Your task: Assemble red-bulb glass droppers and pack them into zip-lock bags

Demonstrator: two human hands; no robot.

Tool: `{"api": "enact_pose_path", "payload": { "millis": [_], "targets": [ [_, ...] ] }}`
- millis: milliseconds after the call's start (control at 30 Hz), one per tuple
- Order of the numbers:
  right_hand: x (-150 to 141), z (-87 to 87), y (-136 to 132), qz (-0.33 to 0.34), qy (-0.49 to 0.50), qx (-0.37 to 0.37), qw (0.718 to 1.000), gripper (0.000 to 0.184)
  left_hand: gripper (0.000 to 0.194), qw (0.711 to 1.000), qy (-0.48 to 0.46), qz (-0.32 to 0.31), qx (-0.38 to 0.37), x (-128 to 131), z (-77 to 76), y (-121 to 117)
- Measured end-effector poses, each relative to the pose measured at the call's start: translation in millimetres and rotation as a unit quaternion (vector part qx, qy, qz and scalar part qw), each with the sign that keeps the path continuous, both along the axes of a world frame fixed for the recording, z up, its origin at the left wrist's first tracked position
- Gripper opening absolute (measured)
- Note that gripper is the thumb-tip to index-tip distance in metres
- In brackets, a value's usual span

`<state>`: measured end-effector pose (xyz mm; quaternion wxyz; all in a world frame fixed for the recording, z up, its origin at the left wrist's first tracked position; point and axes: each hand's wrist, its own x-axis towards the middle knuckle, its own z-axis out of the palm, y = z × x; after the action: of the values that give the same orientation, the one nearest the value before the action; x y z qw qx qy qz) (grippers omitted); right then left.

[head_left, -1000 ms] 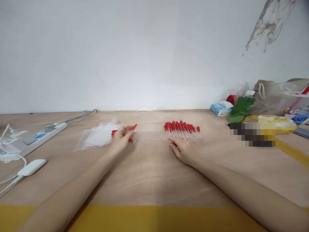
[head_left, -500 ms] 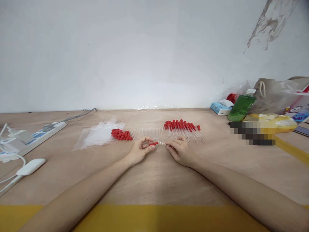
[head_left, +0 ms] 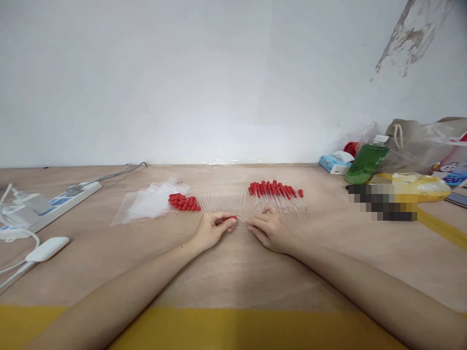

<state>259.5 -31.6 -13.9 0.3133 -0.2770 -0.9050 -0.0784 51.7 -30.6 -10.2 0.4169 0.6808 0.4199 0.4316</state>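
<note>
My left hand (head_left: 213, 229) is closed on a red rubber dropper bulb (head_left: 230, 218), pinched between thumb and fingers. A thin glass dropper tube (head_left: 240, 219) runs from the bulb's end to my right hand (head_left: 272, 230), whose fingertips grip it. How deep the tube sits in the bulb is too small to tell. Just behind my left hand lies a pile of loose red bulbs (head_left: 183, 202), and beside it a row of bare glass tubes (head_left: 222, 201). Beyond my right hand are several droppers with red bulbs fitted (head_left: 273, 189), laid side by side.
Clear plastic bags (head_left: 149, 201) lie left of the bulbs. A power strip (head_left: 60, 206) with cables and a white plug-in device (head_left: 49, 249) sit at far left. On the right stand a tissue pack (head_left: 333, 165), a green bottle (head_left: 367, 163) and a yellow package (head_left: 419, 187).
Both hands have stayed close together. The left fingers have closed further over the bulb, and the tube now lines up with the bulb's end.
</note>
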Motion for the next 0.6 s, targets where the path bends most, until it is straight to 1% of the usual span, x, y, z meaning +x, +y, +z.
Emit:
{"api": "enact_pose_path", "payload": {
  "millis": [133,233,367,467,600],
  "targets": [
    [1.3,2.3,-0.9,0.018,0.001,0.003,1.0,0.023,0.028,0.999,0.025,-0.011,0.032,-0.9,3.0,-3.8],
    [5.0,6.4,-1.1,0.023,-0.011,0.017,1.0,0.025,0.023,0.993,0.081,-0.028,0.076,-1.4,6.5,-8.5],
    [5.5,11.6,-3.6,0.007,-0.019,0.037,0.999,0.025,0.017,0.973,0.166,-0.041,0.153,-0.9,10.4,-14.8],
    [0.7,12.8,-6.7,-0.016,-0.011,0.022,1.0,0.026,0.017,0.96,0.198,-0.035,0.193,0.1,11.5,-17.6],
    [-5.7,13.8,-10.1,-0.021,-0.013,-0.021,0.999,0.026,0.017,0.949,0.215,-0.035,0.227,0.7,11.3,-19.3]
  ]
}}
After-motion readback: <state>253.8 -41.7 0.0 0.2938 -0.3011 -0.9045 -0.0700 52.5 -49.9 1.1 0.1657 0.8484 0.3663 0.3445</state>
